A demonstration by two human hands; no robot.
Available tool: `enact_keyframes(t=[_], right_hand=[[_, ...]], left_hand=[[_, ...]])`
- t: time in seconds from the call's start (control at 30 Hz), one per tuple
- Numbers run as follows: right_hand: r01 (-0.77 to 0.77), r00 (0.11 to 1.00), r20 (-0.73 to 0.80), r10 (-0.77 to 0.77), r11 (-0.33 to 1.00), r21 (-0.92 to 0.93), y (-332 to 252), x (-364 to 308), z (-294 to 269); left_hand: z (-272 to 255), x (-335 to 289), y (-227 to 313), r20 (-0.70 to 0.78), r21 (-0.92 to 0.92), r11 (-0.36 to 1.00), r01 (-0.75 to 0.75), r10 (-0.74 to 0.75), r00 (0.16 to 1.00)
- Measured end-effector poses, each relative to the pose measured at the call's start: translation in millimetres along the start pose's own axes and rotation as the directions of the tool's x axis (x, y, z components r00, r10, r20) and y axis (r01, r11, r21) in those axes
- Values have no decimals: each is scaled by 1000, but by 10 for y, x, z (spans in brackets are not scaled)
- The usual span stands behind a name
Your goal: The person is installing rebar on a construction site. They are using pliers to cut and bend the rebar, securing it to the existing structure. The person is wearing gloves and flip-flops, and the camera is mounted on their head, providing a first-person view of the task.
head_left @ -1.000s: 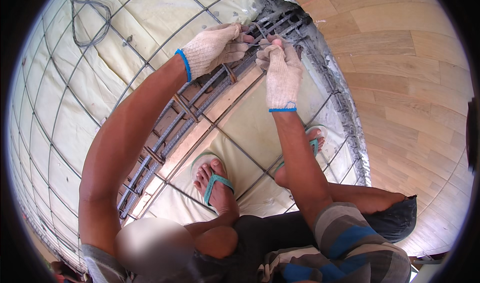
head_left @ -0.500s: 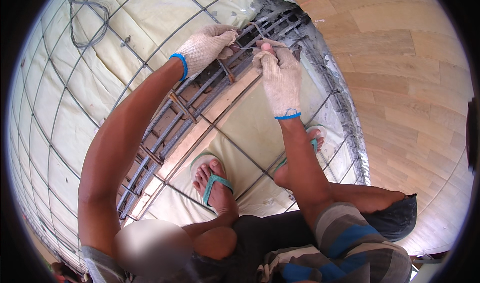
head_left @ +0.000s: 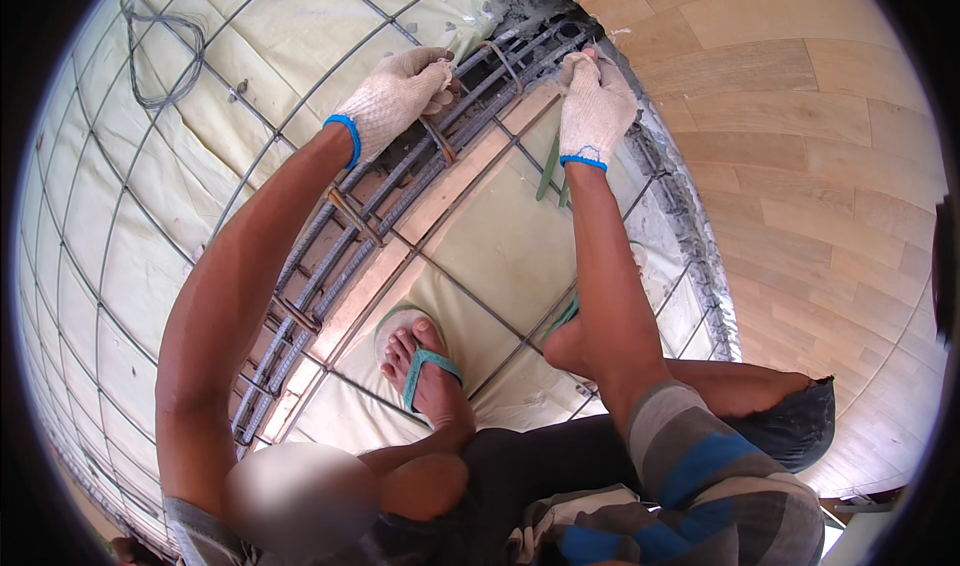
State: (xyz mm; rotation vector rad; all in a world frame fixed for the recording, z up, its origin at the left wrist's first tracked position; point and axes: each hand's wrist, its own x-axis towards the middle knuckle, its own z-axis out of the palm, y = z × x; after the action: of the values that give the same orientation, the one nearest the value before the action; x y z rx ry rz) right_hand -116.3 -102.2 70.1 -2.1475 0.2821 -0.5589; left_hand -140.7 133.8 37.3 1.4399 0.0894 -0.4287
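Observation:
Both my hands wear off-white knit gloves with blue cuffs. My left hand (head_left: 405, 91) is closed over the reinforcing bars (head_left: 470, 96), its fingertips pinched together beside a rusty bent stirrup (head_left: 438, 141). What is between those fingertips is too small to make out. Farther right, my right hand (head_left: 600, 111) is raised near the bars' far end, thumb and fingers pressed together. Anything in that pinch cannot be made out. Two green handles (head_left: 549, 169), like those of pincers, show beside the right wrist. Their upper part is hidden, so I cannot tell whether the hand holds them.
A steel mesh (head_left: 450, 278) lies over pale sheeting (head_left: 490, 231). A coil of thin wire (head_left: 190, 71) rests at the upper left. Rough concrete (head_left: 672, 201) edges the wood-patterned floor (head_left: 770, 156) on the right. My sandalled foot (head_left: 425, 366) is beside the bar trench.
My right hand has moved up and right, away from the left, widening the gap between them. The thin wire seen between them is no longer distinct. The green handles have come into view.

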Motion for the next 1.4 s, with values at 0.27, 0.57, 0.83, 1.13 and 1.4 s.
enact_keyframes(t=[0.27,0.57,0.83,1.13,1.4], right_hand=[[110,990,-64,-122,980,-168,263,293,334],[-50,998,30,60,960,-274,188,457,570],[-10,999,-37,-4,930,-368,585,755,691],[32,985,151,80,783,-621,922,1205,766],[3,995,86,54,828,-561,1057,1269,889]], left_hand=[[-52,17,1,53,136,990,49,-57,997],[-64,-1,12,58,150,987,52,-61,996],[-51,4,29,63,183,981,61,-74,995],[31,-33,43,19,85,996,23,-25,1000],[17,-76,43,-13,77,997,-13,14,1000]])
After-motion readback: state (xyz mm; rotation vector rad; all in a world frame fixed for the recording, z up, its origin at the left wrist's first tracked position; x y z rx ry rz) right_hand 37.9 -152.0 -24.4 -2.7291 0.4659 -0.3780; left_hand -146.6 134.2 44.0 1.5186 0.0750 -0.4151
